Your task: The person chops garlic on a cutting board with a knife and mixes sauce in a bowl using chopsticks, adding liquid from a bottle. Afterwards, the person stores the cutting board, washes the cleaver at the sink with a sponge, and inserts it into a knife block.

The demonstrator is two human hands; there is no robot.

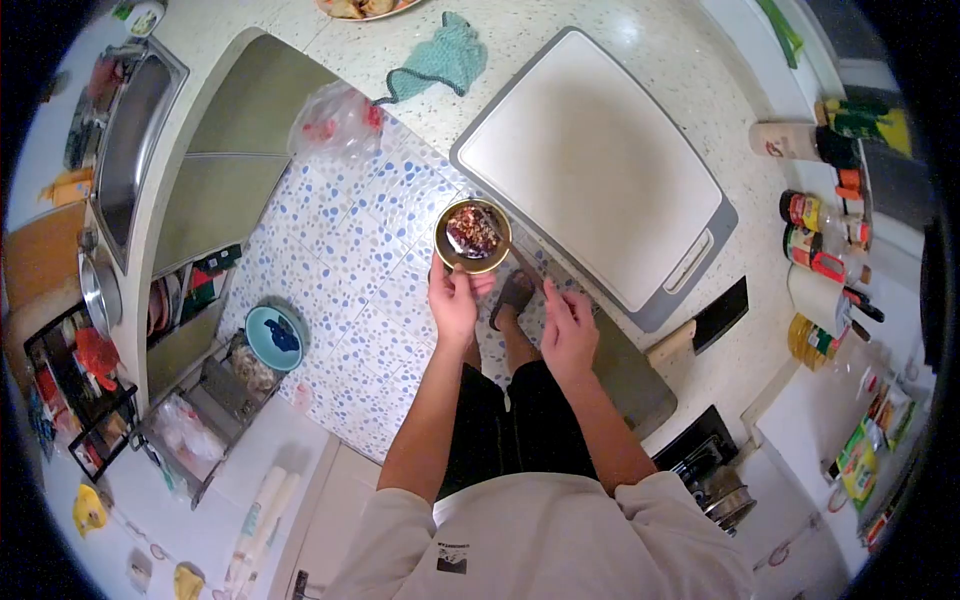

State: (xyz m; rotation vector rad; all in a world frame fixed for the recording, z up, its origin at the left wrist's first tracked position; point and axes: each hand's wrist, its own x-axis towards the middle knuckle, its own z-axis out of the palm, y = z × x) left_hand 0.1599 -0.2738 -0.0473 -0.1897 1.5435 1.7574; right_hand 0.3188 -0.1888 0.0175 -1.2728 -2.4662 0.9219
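My left hand [457,303] holds a small round bowl [441,249] from below, with the thumb against its near rim. Inside the bowl is a dark red, chunky mix [473,229] with pale bits that look like seeds or chopped pieces. Between the fingers of my right hand [568,325] is a long thin-handled utensil [527,264]. Its far end reaches over the bowl's right rim toward the mix, and I cannot make out whether it is a spoon or chopsticks. The bowl is held above the floor, beside the counter edge.
A large white cutting board [600,160] with a grey rim lies on the counter [735,215]. Nearby are a cleaver [718,318] and a teal cloth [440,62]. Seasoning jars [803,210] line the right side. A blue basin [262,340] stands at left, below the sink [140,140].
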